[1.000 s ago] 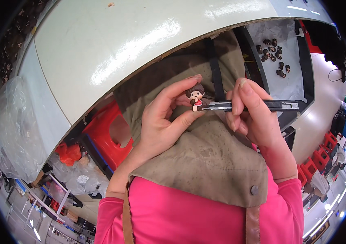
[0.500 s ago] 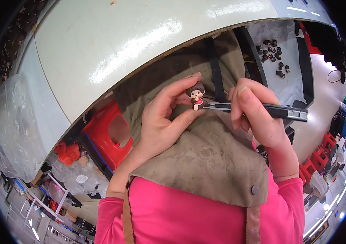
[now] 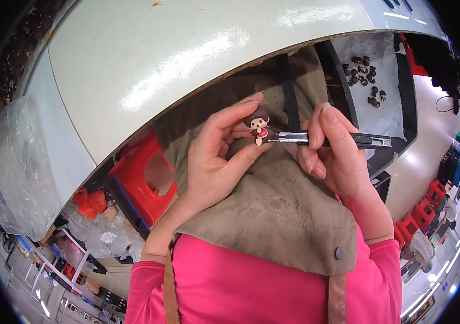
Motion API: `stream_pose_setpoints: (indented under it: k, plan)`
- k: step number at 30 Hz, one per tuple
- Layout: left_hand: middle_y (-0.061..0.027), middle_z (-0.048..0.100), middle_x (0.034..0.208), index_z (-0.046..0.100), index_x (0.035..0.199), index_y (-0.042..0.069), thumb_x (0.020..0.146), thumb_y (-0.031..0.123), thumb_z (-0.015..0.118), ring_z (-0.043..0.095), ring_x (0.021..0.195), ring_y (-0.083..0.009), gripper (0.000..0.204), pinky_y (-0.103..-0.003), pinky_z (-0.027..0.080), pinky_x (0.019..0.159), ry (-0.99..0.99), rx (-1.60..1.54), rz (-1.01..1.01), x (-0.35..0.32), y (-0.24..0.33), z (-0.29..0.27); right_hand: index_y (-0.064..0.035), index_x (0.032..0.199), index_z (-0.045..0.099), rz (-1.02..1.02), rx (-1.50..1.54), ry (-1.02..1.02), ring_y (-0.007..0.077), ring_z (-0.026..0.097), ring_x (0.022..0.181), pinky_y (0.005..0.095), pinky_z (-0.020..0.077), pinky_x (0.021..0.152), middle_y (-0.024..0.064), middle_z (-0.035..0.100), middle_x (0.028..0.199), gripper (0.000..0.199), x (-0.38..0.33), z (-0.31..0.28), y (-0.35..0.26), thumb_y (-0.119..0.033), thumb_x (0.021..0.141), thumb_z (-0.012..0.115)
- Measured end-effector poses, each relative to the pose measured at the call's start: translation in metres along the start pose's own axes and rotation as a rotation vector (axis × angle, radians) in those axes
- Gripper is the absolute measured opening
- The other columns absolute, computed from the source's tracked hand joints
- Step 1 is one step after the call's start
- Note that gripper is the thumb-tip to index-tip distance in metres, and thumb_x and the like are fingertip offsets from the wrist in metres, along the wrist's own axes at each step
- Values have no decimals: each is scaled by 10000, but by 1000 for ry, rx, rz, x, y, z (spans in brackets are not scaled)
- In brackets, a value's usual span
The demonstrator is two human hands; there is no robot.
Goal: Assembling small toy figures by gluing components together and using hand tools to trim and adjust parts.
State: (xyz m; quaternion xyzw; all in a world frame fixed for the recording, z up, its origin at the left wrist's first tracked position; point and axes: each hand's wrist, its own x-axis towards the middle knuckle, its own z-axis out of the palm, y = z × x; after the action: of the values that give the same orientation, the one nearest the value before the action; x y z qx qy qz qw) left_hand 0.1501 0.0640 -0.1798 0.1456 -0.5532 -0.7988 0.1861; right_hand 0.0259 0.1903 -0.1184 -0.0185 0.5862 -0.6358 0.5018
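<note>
Figurine (image 3: 260,128): brown hair, red patch on the front, roughly upright, in the person's left hand (image 3: 214,159) above the apron (image 3: 278,208), on the body side of the table's edge. Left hand was gripping it between the fingertips and the thumb, thumb at the foot end. Right hand (image 3: 341,151) was closed on a slim black-and-silver knife (image 3: 370,141), held nearly level, narrow end pointing left to the figurine's lower right side. Contact at the tip: could not tell, touching or just beside.

Edges: table (image 3: 149,59) rim curved past the far side of both hands; a strip of apron showed between rim and left fingertips. Nothing stood between the two hands but knife and figurine. Nearer the body, apron cloth lay below both wrists. On the right, room was tighter: the knife's back end overlapped the near corner of a dark-walled tray (image 3: 407,89) in view; height between them unclear. Small figures (image 3: 361,71) lay grouped on the tray's white sheet (image 3: 349,47), well apart from the knife. Red stool (image 3: 135,167) stood left of the left forearm.
</note>
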Motion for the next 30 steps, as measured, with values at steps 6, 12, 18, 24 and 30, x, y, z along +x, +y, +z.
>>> stream_pose_setpoints:
  k: [6,12,18,24,30]
  plan:
    - [-179,424,1319,439,1212,-11,771,-93,627,561,1022,-151,486,-270,468,870,-5,17,9,-1,1,0,-62,700,444,-148,-399,-34,70,410,454,186,283,393,44,439,546,389,-6,-2,-11,-344,960,382]
    - [-174,427,1317,435,1209,-14,774,-91,625,561,1016,-147,481,-269,470,863,-3,31,8,-3,2,-2,-85,706,437,-159,-315,-22,71,407,442,195,276,381,30,431,544,388,-3,2,-3,-370,961,377]
    - [-170,426,1318,417,1221,-10,782,-99,612,560,1006,-139,488,-272,467,865,3,-26,-18,-2,6,1,-142,747,380,70,431,-31,72,306,369,204,258,371,25,437,523,336,-1,10,-4,-365,984,297]
    - [-176,421,1317,415,1215,-2,784,-97,609,557,1011,-139,482,-276,466,869,32,-69,-12,-1,6,0,-62,731,421,-337,-124,-32,88,357,411,205,301,404,79,466,557,357,-7,-2,-8,-319,969,352]
    - [-181,407,1325,417,1211,0,784,-107,602,554,1015,-141,478,-281,467,873,21,-54,12,-3,4,-1,-42,730,509,-544,-548,-190,91,418,512,234,334,504,39,518,611,282,-13,-2,-13,-252,915,482]
